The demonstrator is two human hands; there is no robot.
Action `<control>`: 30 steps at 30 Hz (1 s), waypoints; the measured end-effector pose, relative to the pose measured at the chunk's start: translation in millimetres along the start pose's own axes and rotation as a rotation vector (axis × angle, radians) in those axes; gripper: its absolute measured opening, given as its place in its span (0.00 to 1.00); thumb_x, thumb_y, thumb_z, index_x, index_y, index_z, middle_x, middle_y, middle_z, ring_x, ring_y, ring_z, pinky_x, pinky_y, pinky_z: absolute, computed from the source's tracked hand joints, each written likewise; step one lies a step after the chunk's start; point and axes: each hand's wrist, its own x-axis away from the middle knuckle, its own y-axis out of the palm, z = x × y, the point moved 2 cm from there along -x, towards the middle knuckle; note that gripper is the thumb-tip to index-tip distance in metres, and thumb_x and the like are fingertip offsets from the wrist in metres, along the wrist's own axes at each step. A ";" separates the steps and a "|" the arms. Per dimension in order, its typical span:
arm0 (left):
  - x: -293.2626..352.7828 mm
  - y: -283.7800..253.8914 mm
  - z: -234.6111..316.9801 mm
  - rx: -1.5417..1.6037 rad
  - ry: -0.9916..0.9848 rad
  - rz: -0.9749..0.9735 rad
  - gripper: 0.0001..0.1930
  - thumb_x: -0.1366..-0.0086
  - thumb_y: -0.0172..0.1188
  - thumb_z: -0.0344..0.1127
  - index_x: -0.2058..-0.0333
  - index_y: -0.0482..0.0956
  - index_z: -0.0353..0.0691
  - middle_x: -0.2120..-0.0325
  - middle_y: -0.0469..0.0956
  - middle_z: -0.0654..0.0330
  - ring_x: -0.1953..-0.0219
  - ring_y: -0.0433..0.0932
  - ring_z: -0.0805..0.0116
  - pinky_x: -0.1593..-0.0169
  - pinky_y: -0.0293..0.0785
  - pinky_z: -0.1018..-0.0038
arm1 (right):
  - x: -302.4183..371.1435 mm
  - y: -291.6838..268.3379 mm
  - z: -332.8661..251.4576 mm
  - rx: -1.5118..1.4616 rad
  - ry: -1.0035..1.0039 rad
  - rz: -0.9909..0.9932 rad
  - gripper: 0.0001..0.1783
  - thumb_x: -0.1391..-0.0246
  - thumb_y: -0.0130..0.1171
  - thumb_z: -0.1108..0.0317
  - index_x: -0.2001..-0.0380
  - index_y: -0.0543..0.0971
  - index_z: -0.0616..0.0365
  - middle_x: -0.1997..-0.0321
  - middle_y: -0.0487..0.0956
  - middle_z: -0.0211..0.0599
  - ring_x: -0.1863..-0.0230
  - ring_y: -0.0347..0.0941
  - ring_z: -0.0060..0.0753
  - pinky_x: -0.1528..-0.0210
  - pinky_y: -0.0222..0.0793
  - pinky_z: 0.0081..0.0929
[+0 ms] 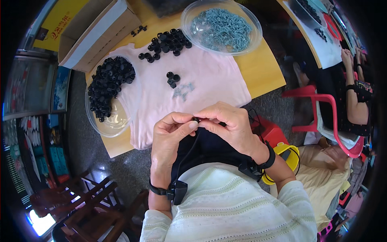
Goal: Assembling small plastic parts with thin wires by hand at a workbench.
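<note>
My left hand [171,129] and my right hand [229,123] meet in front of my body, just past the near edge of the pink cloth. Thumb and forefinger of each hand pinch around a small black round part [196,119], mostly covered by the fingertips. Anything else between the right fingers is too small to make out. On the pink cloth [217,82] lie a few black caps [173,79], with a scatter of small grey-blue metal pieces, apparently screws [183,91], beside them. A larger group of black caps [165,43] lies farther back.
A clear tray [115,125] of black caps stands left, a clear bowl [186,38] of grey-blue metal pieces at the back. A cardboard box [90,40] sits on the yellow tabletop [264,68]. Right are a red chair [334,117], a yellow container [288,159] and another person's arm [356,103].
</note>
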 end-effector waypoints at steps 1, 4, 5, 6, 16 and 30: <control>-0.8 1.2 -1.5 -0.002 -0.001 -0.007 0.08 0.43 0.64 0.23 0.64 0.79 0.33 0.68 0.80 0.57 0.68 0.78 0.74 0.63 0.75 0.79 | 1.2 -1.4 1.6 -0.002 0.005 0.002 0.14 0.54 0.63 0.82 0.61 0.80 0.61 0.67 0.79 0.37 0.71 0.77 0.25 0.70 0.74 0.22; -4.5 1.4 -1.7 -0.071 0.005 0.006 0.07 0.42 0.63 0.23 0.64 0.79 0.33 0.68 0.80 0.58 0.69 0.77 0.74 0.64 0.75 0.79 | 1.6 -5.7 4.7 0.033 -0.075 0.014 0.13 0.55 0.64 0.81 0.62 0.80 0.60 0.68 0.79 0.36 0.73 0.76 0.25 0.71 0.72 0.22; -6.4 0.8 -1.0 -0.135 0.017 0.024 0.07 0.42 0.63 0.23 0.64 0.80 0.32 0.69 0.80 0.59 0.70 0.77 0.75 0.65 0.74 0.79 | 1.7 -6.6 6.5 -0.002 0.005 0.014 0.13 0.54 0.64 0.80 0.63 0.80 0.61 0.68 0.79 0.36 0.72 0.76 0.24 0.71 0.72 0.21; -9.8 1.4 -1.0 -0.136 0.012 0.023 0.07 0.42 0.63 0.23 0.64 0.80 0.32 0.69 0.80 0.59 0.70 0.77 0.75 0.65 0.74 0.79 | 1.5 -7.4 8.1 -0.037 0.084 0.014 0.12 0.54 0.63 0.80 0.63 0.80 0.62 0.68 0.79 0.36 0.71 0.76 0.23 0.70 0.73 0.20; -43.9 18.1 18.7 -1.299 0.589 0.250 0.06 0.47 0.64 0.25 0.68 0.81 0.38 0.70 0.72 0.57 0.66 0.74 0.60 0.65 0.71 0.70 | -11.2 -15.6 15.5 -0.188 0.293 0.055 0.10 0.51 0.63 0.77 0.63 0.80 0.63 0.67 0.79 0.34 0.67 0.77 0.19 0.68 0.75 0.16; -42.2 -2.5 18.2 -0.395 0.329 0.290 0.04 0.37 0.59 0.27 0.63 0.77 0.35 0.70 0.78 0.62 0.70 0.73 0.77 0.61 0.68 0.83 | -14.4 -5.6 21.3 -0.331 0.406 0.025 0.09 0.50 0.62 0.73 0.64 0.79 0.63 0.70 0.79 0.30 0.68 0.75 0.16 0.67 0.71 0.15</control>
